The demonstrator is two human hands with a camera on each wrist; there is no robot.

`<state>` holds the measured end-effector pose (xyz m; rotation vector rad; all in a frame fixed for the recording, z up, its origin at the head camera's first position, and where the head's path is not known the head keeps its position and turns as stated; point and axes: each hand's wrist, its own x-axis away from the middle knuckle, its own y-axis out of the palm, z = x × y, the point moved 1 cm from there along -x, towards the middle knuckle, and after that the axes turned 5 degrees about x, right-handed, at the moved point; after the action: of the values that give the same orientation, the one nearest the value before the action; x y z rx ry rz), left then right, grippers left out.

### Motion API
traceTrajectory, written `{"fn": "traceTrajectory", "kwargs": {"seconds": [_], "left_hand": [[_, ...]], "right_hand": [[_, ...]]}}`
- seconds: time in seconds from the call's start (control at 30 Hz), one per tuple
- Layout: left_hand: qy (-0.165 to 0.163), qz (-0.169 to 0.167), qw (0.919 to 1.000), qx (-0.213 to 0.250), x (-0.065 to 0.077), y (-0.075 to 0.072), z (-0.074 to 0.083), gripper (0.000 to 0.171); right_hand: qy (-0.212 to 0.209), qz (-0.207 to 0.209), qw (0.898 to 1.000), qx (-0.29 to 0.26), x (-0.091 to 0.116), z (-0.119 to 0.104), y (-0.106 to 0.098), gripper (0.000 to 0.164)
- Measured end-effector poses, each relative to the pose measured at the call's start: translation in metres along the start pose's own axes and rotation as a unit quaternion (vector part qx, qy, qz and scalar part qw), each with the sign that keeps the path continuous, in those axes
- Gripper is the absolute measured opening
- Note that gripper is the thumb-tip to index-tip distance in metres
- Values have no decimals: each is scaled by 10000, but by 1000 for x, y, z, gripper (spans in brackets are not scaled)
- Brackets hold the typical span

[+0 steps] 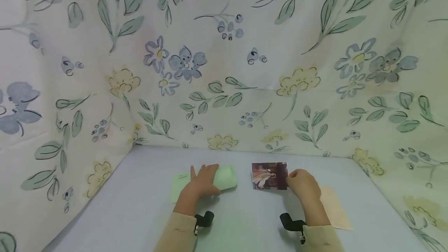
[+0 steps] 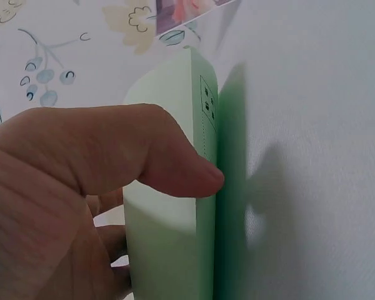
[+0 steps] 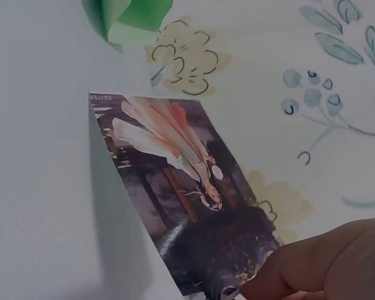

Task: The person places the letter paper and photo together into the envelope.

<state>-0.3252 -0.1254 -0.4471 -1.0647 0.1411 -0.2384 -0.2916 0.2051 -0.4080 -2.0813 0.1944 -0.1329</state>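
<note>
My left hand holds a pale green envelope close over the table. In the left wrist view the thumb lies across the green envelope near its printed box, with other fingers behind it. Its right end gapes in the right wrist view, where the envelope stands at the top. To the right, my right hand pinches a glossy photo by its right edge. The photo shows a figure in a long pale pink dress against a dark background, and is tilted off the table.
A pale peach paper piece lies on the white table, partly behind my right forearm. Floral cloth hangs along the back and both sides. Black wrist mounts sit at both sleeve cuffs.
</note>
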Motion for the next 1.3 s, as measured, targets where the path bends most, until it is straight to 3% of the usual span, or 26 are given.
{"fn": "traceTrajectory", "kwargs": {"seconds": [0.3,0.63,1.3], "left_hand": [[-31,-268,9995,-148,-2,8,5,89],[63,-226,9996,-171,-1,8,11,89],[265,-305,9989,-226,-2,6,21,95]], "right_hand": [[-118,-81,9995,-292,0,-3,0,18],[-279,-212,9961,-815,-4,-8,-3,26],[-415,115,9896,-1372,-7,-17,4,24]]}}
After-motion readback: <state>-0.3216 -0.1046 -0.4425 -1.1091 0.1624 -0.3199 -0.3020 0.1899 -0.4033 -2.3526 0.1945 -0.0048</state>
